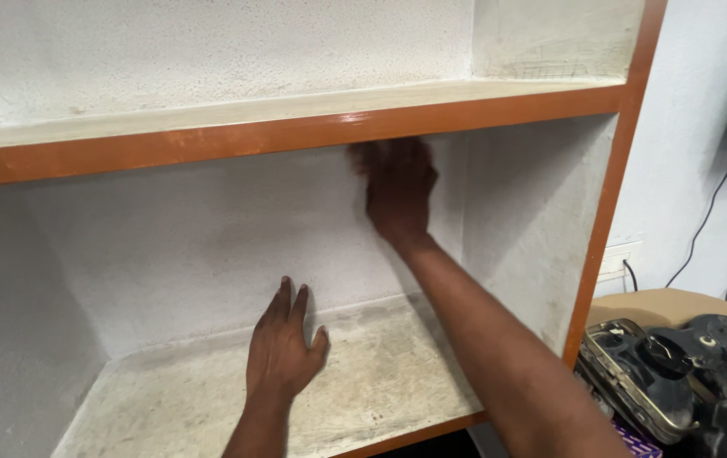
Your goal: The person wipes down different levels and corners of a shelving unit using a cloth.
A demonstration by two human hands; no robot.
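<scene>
A person's right hand (399, 193), blurred and open-palmed, presses against the speckled white back wall (211, 246) under the orange-edged upper shelf board (279, 131), centre frame; the left hand (283, 352), fingers spread and holding nothing, lies flat on the dusty lower shelf (389, 373). Flat, even contact looks best here. Black machine parts (686, 373) sit lower right, cables (720, 220) trailing down the pale room wall.

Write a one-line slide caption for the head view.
Left hand flat on the lower shelf, right hand raised against the back wall of an orange-edged cabinet.
</scene>
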